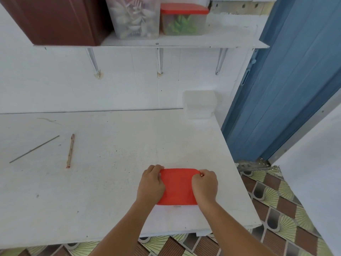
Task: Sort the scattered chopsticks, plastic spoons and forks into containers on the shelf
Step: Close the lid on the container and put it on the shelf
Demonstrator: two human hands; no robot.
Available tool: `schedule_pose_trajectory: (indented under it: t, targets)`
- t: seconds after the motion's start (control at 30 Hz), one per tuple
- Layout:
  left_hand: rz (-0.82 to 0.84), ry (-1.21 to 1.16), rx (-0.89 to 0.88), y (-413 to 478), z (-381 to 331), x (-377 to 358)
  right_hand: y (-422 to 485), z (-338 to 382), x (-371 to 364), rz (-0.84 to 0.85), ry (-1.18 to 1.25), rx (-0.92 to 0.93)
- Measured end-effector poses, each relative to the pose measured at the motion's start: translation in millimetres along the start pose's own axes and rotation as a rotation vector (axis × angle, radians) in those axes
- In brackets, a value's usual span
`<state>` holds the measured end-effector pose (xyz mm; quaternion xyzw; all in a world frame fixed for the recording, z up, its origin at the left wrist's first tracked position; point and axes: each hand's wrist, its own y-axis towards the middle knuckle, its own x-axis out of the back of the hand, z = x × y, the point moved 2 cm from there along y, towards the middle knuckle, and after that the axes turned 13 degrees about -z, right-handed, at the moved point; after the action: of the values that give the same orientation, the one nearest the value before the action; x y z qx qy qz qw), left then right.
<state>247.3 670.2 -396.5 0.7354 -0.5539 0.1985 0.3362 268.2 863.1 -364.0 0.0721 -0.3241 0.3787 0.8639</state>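
Red lid (178, 185), 5 o'clock on table (110, 191): left hand (152, 183) and right hand (204, 185) each clasp a far corner; the box beneath is hidden. Chopstick (70, 150) and thin stick (34, 149) lie unsorted at 9 o'clock. On the shelf (184, 43) at 12 o'clock, clear tub (132, 17) and lidded box (184, 21) hold cutlery. Judged nearly complete.

Home kitchen or pantry corner suggested. White tiled wall (129, 85) seen behind white worktop (92, 191). White shelf (184, 42) carried on metal brackets (160, 60). On shelf, clear tub (134, 17) filled with white plastic spoons and forks, and just beside it red-lidded box (184, 21) with green items inside. Brown cabinet (55, 19) placed at left end of shelf. Blue panelled door (276, 89) at right. Floor (276, 218) covered with patterned tiles, brown and green. Similar red lid (178, 185) seen on worktop.
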Motion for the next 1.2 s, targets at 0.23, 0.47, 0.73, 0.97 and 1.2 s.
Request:
schedule_pose_trajectory:
  t: [0.23,0.47,0.73,0.97,1.2]
  targets:
    - [-0.033,-0.049,0.05,-1,2,1,21,0,-4,0.018,0.016,-0.028]
    - [0.047,-0.003,0.047,1,-4,0,23,1,-10,0.059,0.022,0.065]
    - [0.028,0.127,0.291,-7,-16,16,29,32,9,0.151,0.063,0.122]
    - [0.253,-0.033,0.584,-40,-13,50,-45,-20,34,0.381,0.132,-0.16]
    - [0.376,-0.138,0.683,-30,-12,62,-30,-23,22,0.394,0.166,0.09]
